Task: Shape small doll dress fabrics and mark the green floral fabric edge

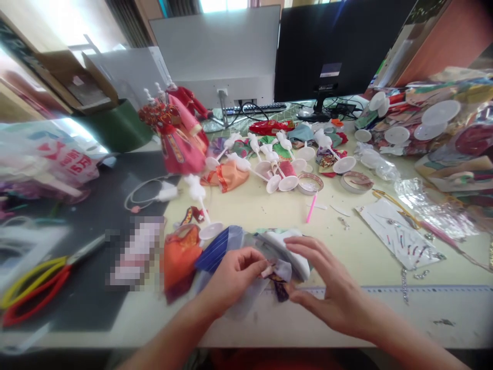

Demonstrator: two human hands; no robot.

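Note:
My left hand point(241, 275) is closed in a pinch on a small dark patterned piece of cloth point(280, 289) with a pale edge. Sheer grey-white fabric point(242, 303) spreads beneath that hand, beside a blue striped piece of fabric point(221, 249). My right hand point(327, 288) is spread, its fingers at a white rounded piece point(302, 264), probably a stand base, and its thumb near the dark cloth. Whether the thumb touches the cloth I cannot tell. Left of my hands lies an orange doll garment point(181, 257), next to a small white mannequin point(198, 192) on a round base.
Several white mini mannequins point(269, 154) lie among doll clothes. Red dressed figures point(179, 128) stand at back left. Yellow-red scissors point(50, 277) lie left. A ruler point(385, 292) runs along the front; a pink pen point(311, 208), tape rolls point(356, 182) and a bead packet point(398, 231) lie beyond.

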